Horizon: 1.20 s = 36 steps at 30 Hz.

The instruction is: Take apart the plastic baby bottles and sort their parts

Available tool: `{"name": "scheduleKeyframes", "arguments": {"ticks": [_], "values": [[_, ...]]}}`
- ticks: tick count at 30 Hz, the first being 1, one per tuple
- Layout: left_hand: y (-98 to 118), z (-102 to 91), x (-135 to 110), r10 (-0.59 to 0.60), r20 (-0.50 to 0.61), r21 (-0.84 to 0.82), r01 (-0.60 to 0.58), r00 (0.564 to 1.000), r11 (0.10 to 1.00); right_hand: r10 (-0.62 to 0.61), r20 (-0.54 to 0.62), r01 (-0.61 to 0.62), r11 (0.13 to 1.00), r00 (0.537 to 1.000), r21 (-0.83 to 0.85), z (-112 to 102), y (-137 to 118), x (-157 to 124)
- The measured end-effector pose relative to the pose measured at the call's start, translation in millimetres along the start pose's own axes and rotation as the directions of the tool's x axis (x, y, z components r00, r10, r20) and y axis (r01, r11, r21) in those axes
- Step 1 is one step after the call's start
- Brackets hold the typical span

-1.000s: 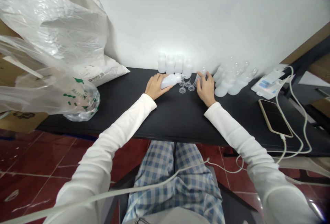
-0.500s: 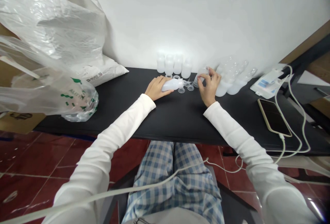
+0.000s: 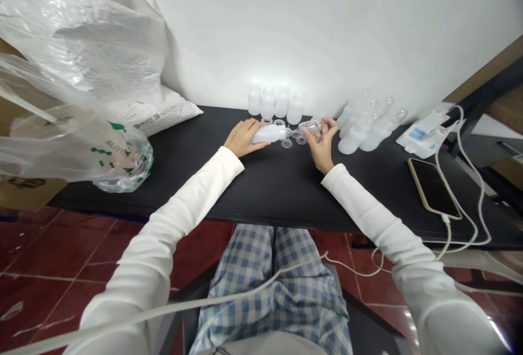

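My left hand [image 3: 244,138] is wrapped round a frosted white plastic bottle [image 3: 267,133], held on its side above the table. A clear nozzle [image 3: 291,132] projects from the bottle's right end. Between the thumb and fingers of my right hand [image 3: 324,142] is a clear, rounded cap [image 3: 309,128], level with the nozzle and right beside it. I cannot tell whether the two touch. Several clear ring-shaped pieces [image 3: 286,143] lie under and behind the nozzle. Several frosted bottles without caps [image 3: 281,103] stand in a row by the wall.
To the right is a group of bottles with clear caps [image 3: 372,138]. Beyond them lie a white box [image 3: 423,133] with cables and a phone [image 3: 433,188] on a charging cord. Large plastic bags [image 3: 122,153] crowd the left end of the black table [image 3: 269,191].
My right hand has moved left and turned, bringing the clear cap up to the bottle's nozzle. My left hand with the bottle has shifted slightly left.
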<state>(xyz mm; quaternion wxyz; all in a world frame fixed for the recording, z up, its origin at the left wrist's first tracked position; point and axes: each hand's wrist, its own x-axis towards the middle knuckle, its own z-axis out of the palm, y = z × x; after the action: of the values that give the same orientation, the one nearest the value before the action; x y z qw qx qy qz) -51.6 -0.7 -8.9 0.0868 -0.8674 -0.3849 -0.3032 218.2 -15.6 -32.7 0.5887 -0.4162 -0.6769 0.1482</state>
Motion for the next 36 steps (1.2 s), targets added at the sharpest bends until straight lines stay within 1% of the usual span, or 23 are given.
{"name": "scheduleKeyframes", "arguments": {"ticks": [2, 5, 7, 9, 11, 13, 15, 17, 19, 21, 23, 26, 28, 31, 34, 36], "values": [[2, 0.4, 0, 0.004, -0.004, -0.003, -0.004, 1.0, 1.0, -0.012, 0.089, 0.011, 1.0, 0.996, 0.016, 1, -2, -2], [4, 0.9, -1, 0.022, 0.004, -0.023, -0.022, 1.0, 1.0, -0.026, 0.226, 0.026, 1.0, 0.974, 0.005, 1, -10, -4], [3, 0.9, -1, 0.036, 0.017, -0.033, -0.035, 0.999, 0.999, -0.021, 0.279, 0.027, 0.999, 0.96, -0.017, 1, -14, -4], [1, 1.0, -2, 0.049, 0.033, -0.036, -0.048, 0.998, 0.998, -0.027, 0.306, 0.045, 0.998, 0.952, -0.05, -1, -16, -3], [-3, 1.6, -2, 0.065, 0.045, -0.039, -0.063, 0.997, 0.997, -0.062, 0.332, 0.098, 0.991, 0.941, -0.092, -4, -15, -2], [-6, 2.7, -3, 0.076, 0.049, -0.044, -0.074, 0.996, 0.996, -0.128, 0.358, 0.188, 0.972, 0.925, -0.14, -6, -14, 0], [-8, 4.2, -3, 0.087, 0.052, -0.055, -0.084, 0.995, 0.995, -0.204, 0.403, 0.296, 0.938, 0.892, -0.181, -9, -15, 0], [-9, 5.6, -3, 0.1, 0.059, -0.07, -0.096, 0.993, 0.993, -0.253, 0.459, 0.38, 0.901, 0.852, -0.208, -10, -19, 1], [-9, 6.3, -3, 0.11, 0.058, -0.081, -0.105, 0.992, 0.991, -0.271, 0.499, 0.424, 0.878, 0.823, -0.223, -10, -23, 1], [-10, 6.5, -4, 0.111, 0.049, -0.08, -0.107, 0.993, 0.991, -0.289, 0.501, 0.444, 0.868, 0.816, -0.224, -10, -25, 1], [-10, 6.2, -4, 0.115, 0.037, -0.07, -0.112, 0.993, 0.991, -0.317, 0.472, 0.452, 0.868, 0.823, -0.205, -10, -25, 0], [-9, 5.9, -6, 0.128, 0.014, -0.049, -0.127, 0.992, 0.991, -0.312, 0.404, 0.407, 0.897, 0.86, -0.174, -11, -21, -1], [-8, 5.8, -6, 0.131, 0.002, -0.031, -0.131, 0.991, 0.991, -0.257, 0.381, 0.339, 0.926, 0.888, -0.166, -12, -18, -1], [-7, 5.8, -7, 0.137, 0.001, -0.019, -0.137, 0.991, 0.99, -0.177, 0.366, 0.246, 0.957, 0.914, -0.152, -12, -16, -2], [-6, 6.0, -7, 0.14, -0.009, -0.02, -0.141, 0.99, 0.99, -0.136, 0.33, 0.176, 0.98, 0.934, -0.094, -9, -17, -1], [-6, 6.5, -7, 0.149, -0.025, -0.011, -0.149, 0.989, 0.989, -0.076, 0.302, 0.088, 0.996, 0.95, -0.028, -7, -20, -1]]}}
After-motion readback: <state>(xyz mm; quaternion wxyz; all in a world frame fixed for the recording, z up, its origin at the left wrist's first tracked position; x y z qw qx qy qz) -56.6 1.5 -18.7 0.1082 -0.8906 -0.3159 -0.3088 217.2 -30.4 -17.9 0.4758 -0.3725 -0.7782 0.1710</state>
